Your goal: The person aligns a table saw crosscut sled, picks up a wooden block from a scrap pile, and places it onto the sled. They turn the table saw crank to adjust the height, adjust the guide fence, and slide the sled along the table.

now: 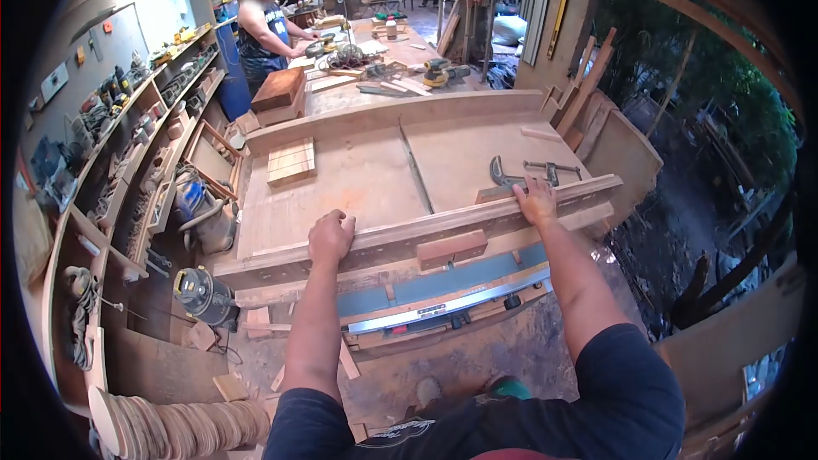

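A long wooden beam runs across the near side of the wide plywood table sled. My left hand curls over the beam's top edge, left of the middle. Farther right, my right hand grips the same beam, fingers over its top and partly hidden. Just beyond that hand a C-clamp and a second clamp rest by a small wood block. A reddish wood block is fixed to the beam's near face. Below it shows a machine's metal fence rail.
A slatted wood piece lies on the sled. Behind stands a cluttered bench with a yellow sander; a person works beside it. Tool shelves line the left, near a shop vacuum. Stacked wooden discs lie lower left.
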{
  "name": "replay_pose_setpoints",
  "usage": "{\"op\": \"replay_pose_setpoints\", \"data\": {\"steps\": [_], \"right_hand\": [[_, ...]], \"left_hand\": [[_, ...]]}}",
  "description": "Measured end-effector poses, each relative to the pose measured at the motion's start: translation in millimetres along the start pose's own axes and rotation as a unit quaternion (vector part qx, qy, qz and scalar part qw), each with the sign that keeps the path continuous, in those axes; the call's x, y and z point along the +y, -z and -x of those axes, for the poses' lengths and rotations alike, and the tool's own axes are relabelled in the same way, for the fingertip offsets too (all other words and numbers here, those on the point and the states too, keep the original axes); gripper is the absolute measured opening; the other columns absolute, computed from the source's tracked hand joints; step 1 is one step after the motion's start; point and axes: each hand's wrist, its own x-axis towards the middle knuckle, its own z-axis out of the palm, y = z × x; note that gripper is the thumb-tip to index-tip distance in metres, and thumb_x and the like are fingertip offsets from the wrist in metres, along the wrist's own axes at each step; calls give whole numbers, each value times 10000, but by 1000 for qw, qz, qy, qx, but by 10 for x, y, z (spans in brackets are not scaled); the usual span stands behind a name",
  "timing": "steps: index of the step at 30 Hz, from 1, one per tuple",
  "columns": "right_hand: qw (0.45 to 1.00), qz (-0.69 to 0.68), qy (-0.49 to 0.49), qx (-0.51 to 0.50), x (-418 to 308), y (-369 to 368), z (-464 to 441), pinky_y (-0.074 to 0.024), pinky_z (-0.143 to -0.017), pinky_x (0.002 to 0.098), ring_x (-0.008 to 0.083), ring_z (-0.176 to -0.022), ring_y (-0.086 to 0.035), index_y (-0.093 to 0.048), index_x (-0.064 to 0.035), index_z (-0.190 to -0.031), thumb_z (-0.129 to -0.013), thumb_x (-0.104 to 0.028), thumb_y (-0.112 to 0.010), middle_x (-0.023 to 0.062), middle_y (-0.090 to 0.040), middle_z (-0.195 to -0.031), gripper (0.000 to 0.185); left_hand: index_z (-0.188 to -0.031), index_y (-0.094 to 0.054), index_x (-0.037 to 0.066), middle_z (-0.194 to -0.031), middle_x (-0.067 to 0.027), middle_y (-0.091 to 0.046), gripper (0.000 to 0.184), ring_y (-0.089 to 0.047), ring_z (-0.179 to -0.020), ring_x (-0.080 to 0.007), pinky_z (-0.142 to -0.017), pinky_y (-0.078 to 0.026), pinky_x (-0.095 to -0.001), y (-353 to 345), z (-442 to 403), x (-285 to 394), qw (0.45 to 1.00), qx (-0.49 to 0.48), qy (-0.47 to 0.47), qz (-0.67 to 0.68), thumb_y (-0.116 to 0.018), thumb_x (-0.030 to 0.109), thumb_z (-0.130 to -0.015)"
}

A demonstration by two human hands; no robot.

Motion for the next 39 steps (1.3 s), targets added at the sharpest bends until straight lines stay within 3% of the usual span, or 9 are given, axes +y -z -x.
{"op": "replay_pose_setpoints", "data": {"steps": [17,39], "right_hand": [[1000,28,0,-12,25,-48,-77,-179,-1147,476,305,-1409,-309,-373,-164,-1464,-940,-604,-380,193,-340,-1509,684],[999,46,9,-11,71,-101,-139,-198,-1142,498,302,-1419,-293,-353,-198,-1477,-935,-622,-373,159,-307,-1535,688]], "left_hand": [[-1047,-675,107,-1004,-100,-701,335,-648,-977,-288,-864,-496,-398,-82,-8,-83,999,29,-16,-12,-577,378,-876],[-1067,-668,95,-1038,-106,-695,324,-643,-998,-288,-882,-493,-409,-18,52,-43,1000,22,-6,13,-600,349,-877]]}}
